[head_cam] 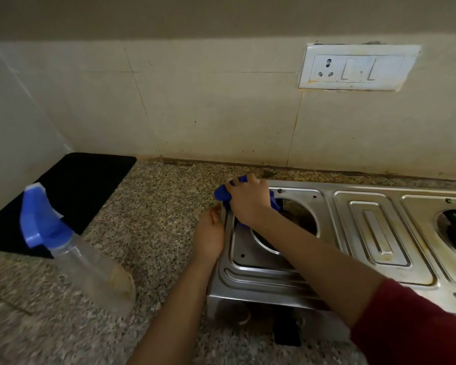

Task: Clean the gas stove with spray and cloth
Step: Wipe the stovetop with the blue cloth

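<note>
two hands meet at the gas stove's point(379, 233) far left corner: right hand point(248, 204) clenches the blue cloth point(221, 194), mostly hidden beneath it; left hand point(209, 233) touches the stove's edge, finger grip impossible to tell. spray bottle point(74, 246) stands blurred, well left; stove cut off right.

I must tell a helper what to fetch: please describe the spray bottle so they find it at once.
On the speckled granite counter, look left of the steel gas stove, in front of the black mat. The spray bottle stands there: clear body, blue trigger head.
</note>
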